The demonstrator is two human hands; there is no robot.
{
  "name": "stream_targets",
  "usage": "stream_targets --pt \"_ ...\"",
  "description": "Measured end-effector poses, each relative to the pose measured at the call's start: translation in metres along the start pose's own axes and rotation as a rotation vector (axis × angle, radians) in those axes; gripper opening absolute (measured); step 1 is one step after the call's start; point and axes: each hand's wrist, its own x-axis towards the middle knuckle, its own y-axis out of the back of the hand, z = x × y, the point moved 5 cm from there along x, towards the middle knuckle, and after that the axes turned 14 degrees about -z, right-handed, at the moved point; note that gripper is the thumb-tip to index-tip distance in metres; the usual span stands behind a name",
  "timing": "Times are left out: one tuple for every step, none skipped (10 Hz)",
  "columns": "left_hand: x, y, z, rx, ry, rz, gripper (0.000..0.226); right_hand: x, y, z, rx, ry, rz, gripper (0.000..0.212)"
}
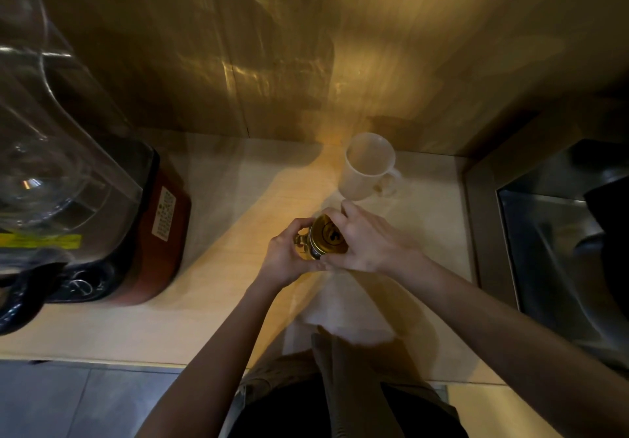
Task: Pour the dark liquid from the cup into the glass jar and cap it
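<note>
A small glass jar with a round gold lid (327,236) and a metal clasp on its left side stands on the counter's middle. Both hands wrap around it. My left hand (288,256) holds the jar's left side with fingers at the clasp. My right hand (366,240) covers the right side, thumb under the lid's edge. The jar's body and its contents are hidden by my hands. A white mug (368,165) stands upright just behind the jar, handle to the right; its inside looks pale.
A blender with a clear pitcher (51,151) and red-brown base (160,233) fills the counter's left. A steel sink (558,253) lies at the right. A white cloth (343,311) lies near the counter's front edge. A wooden wall rises behind the mug.
</note>
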Motion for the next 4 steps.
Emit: stream_targets --pt "-0.001 0.0 0.001 0.002 0.004 -0.004 0.079 -0.001 -0.006 -0.001 0.074 -0.054 0.03 0.082" --pt "0.0 0.0 0.001 0.011 0.022 -0.016 0.078 0.0 -0.011 0.005 0.229 -0.07 -0.001 0.091" --pt "-0.003 0.001 0.01 0.103 0.074 -0.039 0.084 -0.01 -0.004 0.008 0.424 -0.131 -0.069 0.105" --pt "0.0 0.004 0.018 0.172 0.141 -0.116 0.103 -0.029 0.021 0.015 0.534 -0.171 0.046 0.087"
